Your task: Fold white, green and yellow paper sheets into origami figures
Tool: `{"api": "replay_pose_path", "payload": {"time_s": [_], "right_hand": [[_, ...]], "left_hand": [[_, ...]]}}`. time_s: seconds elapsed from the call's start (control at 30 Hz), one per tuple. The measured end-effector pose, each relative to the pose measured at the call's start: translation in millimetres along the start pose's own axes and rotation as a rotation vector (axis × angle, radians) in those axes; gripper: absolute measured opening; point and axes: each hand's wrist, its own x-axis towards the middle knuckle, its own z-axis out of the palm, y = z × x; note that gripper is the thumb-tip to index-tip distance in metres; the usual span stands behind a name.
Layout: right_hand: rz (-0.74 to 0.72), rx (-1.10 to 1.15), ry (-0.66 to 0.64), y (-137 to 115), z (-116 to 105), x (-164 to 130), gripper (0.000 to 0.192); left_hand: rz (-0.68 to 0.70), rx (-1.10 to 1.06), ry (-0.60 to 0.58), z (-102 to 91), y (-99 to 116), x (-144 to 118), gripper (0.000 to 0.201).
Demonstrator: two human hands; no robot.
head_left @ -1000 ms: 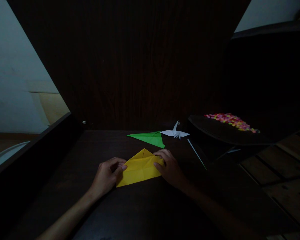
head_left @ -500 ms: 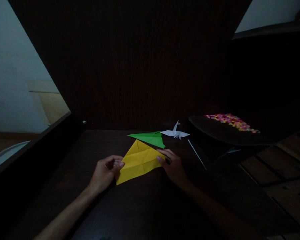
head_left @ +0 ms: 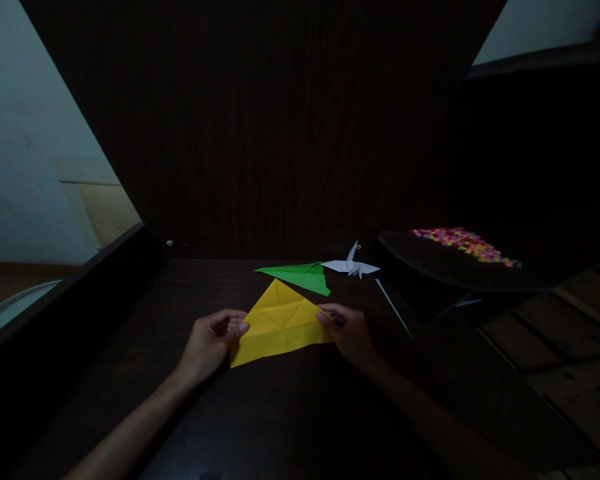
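A creased yellow sheet of origami paper (head_left: 283,327) is held up over the dark desk, one corner pointing away from me. My left hand (head_left: 213,340) pinches its left edge, thumb on top and fingers curled behind. On the opposite side, my right hand (head_left: 344,330) pinches the right edge between thumb and fingers. Just beyond the yellow sheet lies a folded green paper plane (head_left: 300,277). Beside the plane, to its right, rests a white paper crane (head_left: 351,267).
A thin pale strip (head_left: 394,308) lies right of my right hand. Several small pink, red and yellow pieces (head_left: 467,245) are spread on a rounded dark shelf (head_left: 430,267) at the right. A raised dark side board (head_left: 80,287) borders the desk on the left.
My right hand has shifted slightly right and down along the sheet's edge. The yellow paper's right side has moved with it and its lower edge looks straighter. My left hand has hardly moved.
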Motion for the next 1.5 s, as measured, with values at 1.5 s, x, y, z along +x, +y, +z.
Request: {"api": "replay_pose_path", "payload": {"time_s": [1.5], "right_hand": [[-0.665, -0.550, -0.473, 11.7, -23.7, 10.8, 0.023]], "left_hand": [[0.840, 0.923, -0.457, -24.1, 5.4, -0.7, 0.026]]}}
